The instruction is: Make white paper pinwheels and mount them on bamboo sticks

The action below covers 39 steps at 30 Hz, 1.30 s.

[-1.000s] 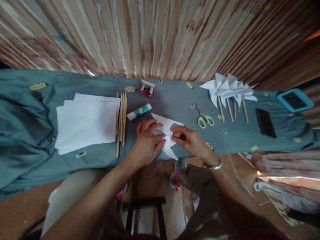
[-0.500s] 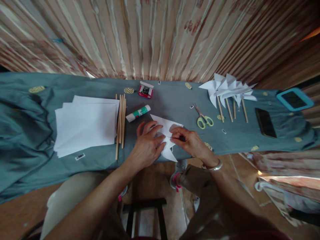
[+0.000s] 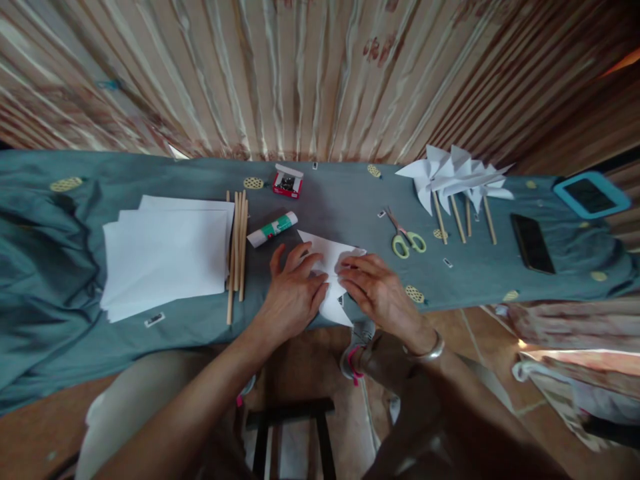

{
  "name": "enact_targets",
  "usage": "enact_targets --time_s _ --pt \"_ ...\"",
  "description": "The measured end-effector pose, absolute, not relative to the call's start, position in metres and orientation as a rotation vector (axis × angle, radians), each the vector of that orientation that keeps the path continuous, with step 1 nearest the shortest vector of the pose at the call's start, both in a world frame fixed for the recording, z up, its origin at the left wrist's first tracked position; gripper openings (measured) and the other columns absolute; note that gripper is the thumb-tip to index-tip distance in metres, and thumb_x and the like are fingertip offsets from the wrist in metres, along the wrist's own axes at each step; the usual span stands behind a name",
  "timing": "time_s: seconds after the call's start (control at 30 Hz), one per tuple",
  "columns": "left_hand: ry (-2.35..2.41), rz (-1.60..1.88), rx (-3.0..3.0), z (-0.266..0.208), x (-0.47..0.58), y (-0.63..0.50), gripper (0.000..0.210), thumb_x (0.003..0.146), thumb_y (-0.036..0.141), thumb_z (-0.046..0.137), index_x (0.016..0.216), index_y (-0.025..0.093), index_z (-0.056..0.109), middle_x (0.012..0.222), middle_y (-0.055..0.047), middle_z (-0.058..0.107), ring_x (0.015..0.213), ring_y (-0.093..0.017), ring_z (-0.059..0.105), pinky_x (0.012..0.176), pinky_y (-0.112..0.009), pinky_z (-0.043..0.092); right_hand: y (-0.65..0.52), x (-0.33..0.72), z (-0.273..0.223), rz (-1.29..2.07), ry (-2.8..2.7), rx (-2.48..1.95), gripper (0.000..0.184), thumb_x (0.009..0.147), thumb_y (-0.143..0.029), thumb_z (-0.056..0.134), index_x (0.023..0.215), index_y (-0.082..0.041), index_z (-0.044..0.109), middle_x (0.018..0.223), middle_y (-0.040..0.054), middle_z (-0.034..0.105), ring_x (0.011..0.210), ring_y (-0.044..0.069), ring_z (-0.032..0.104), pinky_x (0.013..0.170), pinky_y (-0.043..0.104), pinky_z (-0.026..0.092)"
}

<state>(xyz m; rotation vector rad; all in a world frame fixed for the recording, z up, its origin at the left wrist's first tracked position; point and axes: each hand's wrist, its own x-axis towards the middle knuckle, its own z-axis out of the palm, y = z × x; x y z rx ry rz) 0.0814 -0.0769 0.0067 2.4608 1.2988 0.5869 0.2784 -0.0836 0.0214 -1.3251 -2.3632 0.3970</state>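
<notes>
Left hand (image 3: 291, 293) loosely open, fingers spread and bent, their tips resting on the cut white paper (image 3: 333, 248), thumb tucked in towards its middle. Across from it the right hand (image 3: 385, 290), a silver bangle (image 3: 434, 349) on the wrist, has thumb and fingers drawn close together over the paper's centre; whether they pinch anything, I cannot tell. That paper lies flat at the near edge of the green cloth (image 3: 345, 200), one pointed flap reaching towards the person. Just beyond the left fingers, a glue stick (image 3: 273, 229); further left, wooden sticks (image 3: 237, 250) alongside stacked sheets (image 3: 165, 257). Over to the right, scissors (image 3: 403, 233) lie with blades nearly together, and paper pinwheels (image 3: 450, 177) overlap behind them.
</notes>
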Motion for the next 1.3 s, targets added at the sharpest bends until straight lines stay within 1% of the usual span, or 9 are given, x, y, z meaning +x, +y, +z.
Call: enact_targets --time_s 0.07,0.27,0.43,0.6,0.73,0.8,1.03,1.13,1.3 --pt "1.309 0.596 2.451 0.007 0.082 -0.076 0.032 0.094 0.028 0.043 0.09 0.022 0.074 0.122 -0.007 0.065 0.132 -0.032 0.039 0.112 -0.062 0.016 -0.088 0.276 0.022 0.328 -2.415 -1.263 0.024 0.092 -0.013 0.048 0.103 -0.013 0.069 0.117 0.0138 0.065 0.107 0.025 0.055 0.096 0.043 0.047" --pt "1.313 0.633 2.431 0.004 0.084 -0.071 0.035 0.094 0.028 0.044 0.077 0.022 0.074 0.118 -0.006 0.066 0.133 -0.031 0.037 0.112 -0.062 0.015 -0.09 0.269 0.023 0.296 -2.555 -1.243 0.024 0.091 -0.011 0.049 0.104 -0.011 0.069 0.103 0.0117 0.067 0.094 0.024 0.052 0.088 0.04 0.048" --pt "1.306 0.652 2.406 0.005 0.085 -0.069 0.036 0.094 0.028 0.044 0.074 0.022 0.074 0.119 -0.006 0.066 0.133 -0.031 0.036 0.112 -0.062 0.013 -0.089 0.267 0.022 0.3 -2.617 -1.258 0.026 0.09 -0.009 0.048 0.11 -0.01 0.066 0.1 0.0119 0.066 0.092 0.024 0.049 0.088 0.04 0.047" --pt "1.301 0.701 2.318 0.003 0.086 -0.064 0.033 0.093 0.026 0.045 0.077 0.021 0.074 0.119 -0.005 0.066 0.132 -0.031 0.036 0.111 -0.062 0.013 -0.089 0.266 0.02 0.298 -2.623 -1.258 0.032 0.09 -0.008 0.047 0.117 -0.012 0.064 0.103 0.0118 0.065 0.096 0.024 0.049 0.089 0.04 0.047" --pt "1.352 0.878 2.248 0.005 0.08 -0.057 0.028 0.093 0.026 0.046 0.091 0.023 0.073 0.117 -0.004 0.067 0.129 -0.028 0.039 0.11 -0.057 0.02 -0.089 0.266 0.019 0.278 -2.61 -1.261 0.031 0.091 -0.01 0.048 0.118 -0.013 0.063 0.104 0.0116 0.065 0.097 0.024 0.05 0.089 0.039 0.046" --pt "1.393 0.966 2.224 0.006 0.075 -0.054 0.027 0.093 0.026 0.045 0.094 0.024 0.072 0.117 -0.004 0.067 0.128 -0.027 0.04 0.109 -0.054 0.023 -0.089 0.265 0.018 0.264 -2.608 -1.256 0.032 0.092 -0.01 0.048 0.12 -0.013 0.062 0.104 0.0118 0.065 0.097 0.024 0.051 0.09 0.04 0.046" --pt "1.381 1.012 2.244 0.011 0.067 -0.058 0.029 0.095 0.027 0.042 0.097 0.024 0.071 0.117 -0.005 0.066 0.129 -0.027 0.04 0.109 -0.054 0.024 -0.094 0.261 0.016 0.137 -2.664 -1.288 0.032 0.092 -0.01 0.048 0.122 -0.009 0.06 0.108 0.013 0.063 0.097 0.025 0.049 0.089 0.04 0.046" --pt "1.379 1.019 2.245 0.014 0.067 -0.06 0.028 0.095 0.026 0.042 0.097 0.023 0.07 0.117 -0.005 0.066 0.129 -0.026 0.04 0.109 -0.053 0.025 -0.095 0.253 0.02 0.059 -2.711 -1.331 0.028 0.091 -0.01 0.049 0.116 -0.009 0.061 0.105 0.0135 0.063 0.096 0.025 0.05 0.088 0.041 0.046" --pt "1.383 1.009 2.233 0.017 0.065 -0.061 0.027 0.094 0.028 0.043 0.097 0.026 0.07 0.117 -0.004 0.065 0.13 -0.025 0.039 0.11 -0.052 0.026 -0.091 0.238 0.027 0.004 -2.776 -1.365 0.016 0.089 -0.009 0.052 0.095 -0.01 0.066 0.09 0.0121 0.063 0.091 0.026 0.051 0.086 0.039 0.046"
